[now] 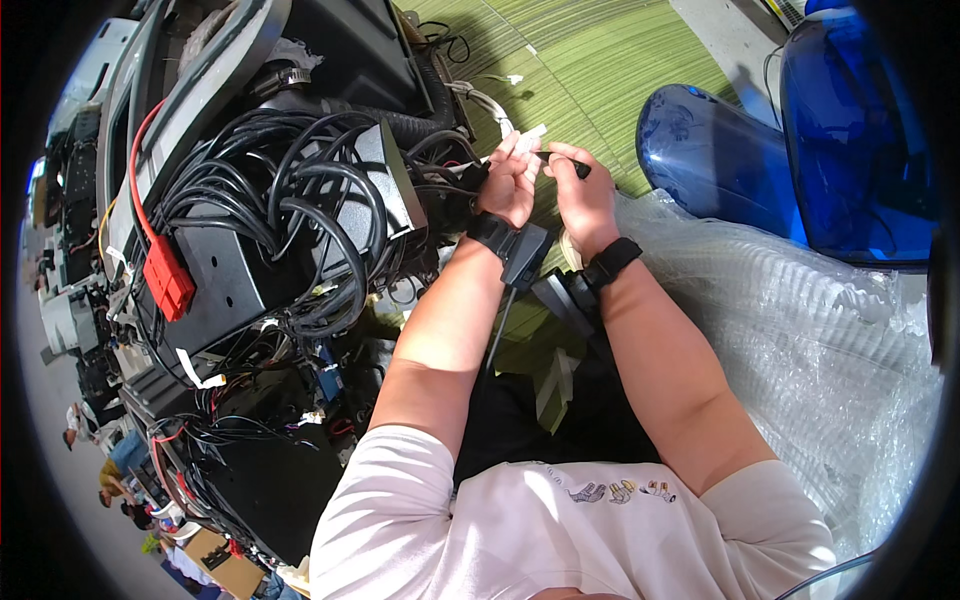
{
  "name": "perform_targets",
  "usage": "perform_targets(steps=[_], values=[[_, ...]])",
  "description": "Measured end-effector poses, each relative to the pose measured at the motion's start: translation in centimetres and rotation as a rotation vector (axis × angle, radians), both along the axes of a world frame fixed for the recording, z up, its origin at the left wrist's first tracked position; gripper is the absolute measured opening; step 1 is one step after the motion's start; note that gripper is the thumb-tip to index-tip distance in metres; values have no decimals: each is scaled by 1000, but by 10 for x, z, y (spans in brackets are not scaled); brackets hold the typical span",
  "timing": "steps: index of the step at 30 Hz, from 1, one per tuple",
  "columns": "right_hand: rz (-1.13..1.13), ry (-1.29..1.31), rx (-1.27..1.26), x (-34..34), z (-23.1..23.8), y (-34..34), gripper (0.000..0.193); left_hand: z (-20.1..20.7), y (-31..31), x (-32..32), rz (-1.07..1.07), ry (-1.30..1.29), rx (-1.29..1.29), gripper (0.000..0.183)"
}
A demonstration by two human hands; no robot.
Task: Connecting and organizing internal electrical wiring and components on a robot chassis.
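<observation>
In the upper middle, my left hand (508,188) is closed on a small white connector (533,138) with white cables (482,97) beside it. Its fingertips are pinched and overexposed by sunlight, so the exact grip is hard to make out. My right hand (588,200) is close beside it, fingers closed round a slim black pen-like tool (572,163) that points towards the left fingertips. Whether the tool touches the connector cannot be told. Each wrist bears a black strap, with a dark box-shaped device (525,256) at the left one.
A big coil of black cables (285,190) lies over black metal housings on the left, with a red plug (168,278) hanging there. Translucent blue covers (850,130) and crumpled clear bubble wrap (770,330) are at right. Green striped carpet (580,60) lies beyond. People appear far left.
</observation>
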State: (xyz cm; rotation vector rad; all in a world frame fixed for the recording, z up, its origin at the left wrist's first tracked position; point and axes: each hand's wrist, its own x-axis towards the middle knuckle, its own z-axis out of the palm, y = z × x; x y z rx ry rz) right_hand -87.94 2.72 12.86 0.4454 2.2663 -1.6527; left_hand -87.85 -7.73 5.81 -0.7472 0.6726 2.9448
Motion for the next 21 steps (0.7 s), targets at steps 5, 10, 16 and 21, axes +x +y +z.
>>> perform_targets(steps=[5,10,16,21], values=[[-10,-11,35,0,-7,0,27,-1,0,0,-11,3,-14,57],[-23,19,13,-1,-5,0,27,2,2,-1,20,-8,-7,57],[-25,39,-55,-1,10,-2,27,0,1,0,22,-3,-13,57],[8,24,-50,0,11,-3,27,0,1,0,3,30,-27,59]])
